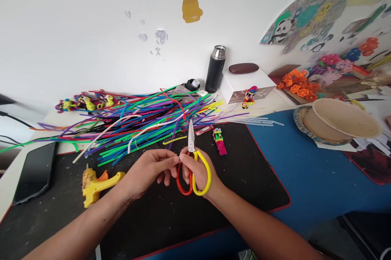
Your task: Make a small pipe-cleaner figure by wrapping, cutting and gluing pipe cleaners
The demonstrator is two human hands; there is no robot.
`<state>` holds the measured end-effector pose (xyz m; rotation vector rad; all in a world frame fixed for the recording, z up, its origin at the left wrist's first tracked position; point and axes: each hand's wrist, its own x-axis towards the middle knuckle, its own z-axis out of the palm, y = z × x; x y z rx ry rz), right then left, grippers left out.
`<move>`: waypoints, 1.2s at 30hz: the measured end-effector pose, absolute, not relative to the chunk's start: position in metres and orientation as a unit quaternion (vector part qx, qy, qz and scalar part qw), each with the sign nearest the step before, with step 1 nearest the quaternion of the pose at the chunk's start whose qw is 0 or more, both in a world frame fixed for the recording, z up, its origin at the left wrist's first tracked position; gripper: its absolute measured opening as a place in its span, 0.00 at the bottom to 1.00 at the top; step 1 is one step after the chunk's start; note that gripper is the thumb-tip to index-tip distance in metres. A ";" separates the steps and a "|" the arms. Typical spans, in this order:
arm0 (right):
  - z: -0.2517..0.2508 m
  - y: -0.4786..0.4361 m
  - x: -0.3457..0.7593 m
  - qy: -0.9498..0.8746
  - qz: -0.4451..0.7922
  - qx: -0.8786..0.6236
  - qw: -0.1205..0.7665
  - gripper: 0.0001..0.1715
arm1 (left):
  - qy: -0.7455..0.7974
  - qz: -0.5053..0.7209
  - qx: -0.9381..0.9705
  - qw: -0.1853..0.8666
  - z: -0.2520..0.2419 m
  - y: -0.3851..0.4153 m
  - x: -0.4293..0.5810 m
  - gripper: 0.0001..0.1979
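My right hand [195,170] grips scissors [192,158] with one red and one yellow handle loop, the blades closed and pointing away from me. My left hand [149,168] is pinched closed right beside the scissor pivot, its fingertips touching the right hand. What it pinches is too small to make out. Both hands hover over a black mat [146,211]. Behind them lies a big heap of coloured pipe cleaners [137,119]. A small pink and green pipe-cleaner figure [220,141] lies just right of the blades.
A yellow glue gun [94,184] lies left of my left arm. A phone [35,170] rests at the far left. A black flask [215,68], a white box [244,83], orange craft flowers [297,85] and a stacked bowl [339,119] stand behind and to the right.
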<state>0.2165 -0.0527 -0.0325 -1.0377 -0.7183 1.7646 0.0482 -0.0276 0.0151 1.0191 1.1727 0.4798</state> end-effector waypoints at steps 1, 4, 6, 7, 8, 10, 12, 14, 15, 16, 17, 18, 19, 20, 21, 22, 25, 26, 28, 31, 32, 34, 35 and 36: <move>-0.032 -0.053 0.217 -0.294 0.720 -0.421 0.468 0.21 | 0.523 0.216 0.453 0.689 0.015 -0.028 0.048 0.19; -0.032 -0.053 0.218 -0.294 0.723 -0.415 0.468 0.22 | 0.522 0.219 0.449 0.691 0.015 -0.027 0.048 0.19; -0.033 -0.053 0.218 -0.289 0.725 -0.408 0.473 0.23 | 0.524 0.221 0.446 0.691 0.016 -0.027 0.048 0.19; -0.034 -0.053 0.218 -0.287 0.726 -0.405 0.476 0.23 | 0.525 0.222 0.445 0.690 0.017 -0.027 0.048 0.19; -0.034 -0.053 0.219 -0.285 0.726 -0.402 0.480 0.23 | 0.526 0.222 0.445 0.690 0.017 -0.027 0.048 0.18; -0.035 -0.053 0.219 -0.285 0.724 -0.399 0.485 0.22 | 0.527 0.221 0.450 0.687 0.019 -0.027 0.048 0.18; -0.035 -0.054 0.221 -0.289 0.719 -0.401 0.489 0.23 | 0.529 0.219 0.454 0.683 0.019 -0.027 0.048 0.18; -0.035 -0.055 0.222 -0.297 0.713 -0.405 0.489 0.24 | 0.532 0.222 0.451 0.681 0.019 -0.027 0.048 0.19; -0.034 -0.055 0.223 -0.303 0.710 -0.408 0.487 0.24 | 0.535 0.225 0.446 0.682 0.019 -0.027 0.049 0.19; -0.034 -0.056 0.223 -0.310 0.707 -0.410 0.485 0.25 | 0.537 0.230 0.439 0.683 0.019 -0.027 0.050 0.20; -0.034 -0.057 0.223 -0.317 0.705 -0.412 0.483 0.26 | 0.540 0.234 0.431 0.684 0.019 -0.027 0.050 0.21; -0.034 -0.058 0.223 -0.323 0.703 -0.414 0.481 0.26 | 0.541 0.238 0.423 0.687 0.019 -0.027 0.051 0.21; -0.034 -0.058 0.223 -0.328 0.701 -0.414 0.478 0.27 | 0.542 0.241 0.416 0.689 0.018 -0.027 0.051 0.21; -0.033 -0.059 0.223 -0.333 0.701 -0.415 0.475 0.27 | 0.542 0.245 0.410 0.691 0.018 -0.027 0.051 0.22; -0.033 -0.060 0.223 -0.337 0.700 -0.416 0.472 0.28 | 0.542 0.249 0.405 0.693 0.017 -0.027 0.051 0.22; -0.032 -0.060 0.223 -0.341 0.700 -0.417 0.468 0.29 | 0.541 0.252 0.400 0.695 0.016 -0.027 0.050 0.21; -0.029 -0.060 0.224 -0.351 0.700 -0.416 0.462 0.31 | 0.543 0.259 0.389 0.697 0.013 -0.027 0.049 0.21; -0.028 -0.060 0.224 -0.353 0.700 -0.416 0.462 0.32 | 0.546 0.260 0.387 0.696 0.013 -0.027 0.048 0.20; -0.027 -0.060 0.224 -0.352 0.695 -0.419 0.466 0.32 | 0.550 0.262 0.386 0.692 0.013 -0.027 0.048 0.20; -0.026 -0.061 0.224 -0.354 0.689 -0.426 0.468 0.32 | 0.554 0.263 0.388 0.688 0.014 -0.027 0.049 0.21; -0.026 -0.061 0.224 -0.356 0.688 -0.428 0.465 0.31 | 0.554 0.263 0.388 0.688 0.014 -0.027 0.049 0.21; -0.026 -0.061 0.224 -0.357 0.691 -0.431 0.458 0.31 | 0.555 0.262 0.386 0.689 0.014 -0.027 0.049 0.21; -0.026 -0.062 0.224 -0.357 0.691 -0.432 0.456 0.31 | 0.555 0.261 0.386 0.689 0.014 -0.027 0.049 0.21; -0.026 -0.062 0.224 -0.356 0.692 -0.433 0.455 0.31 | 0.556 0.260 0.386 0.689 0.014 -0.026 0.049 0.21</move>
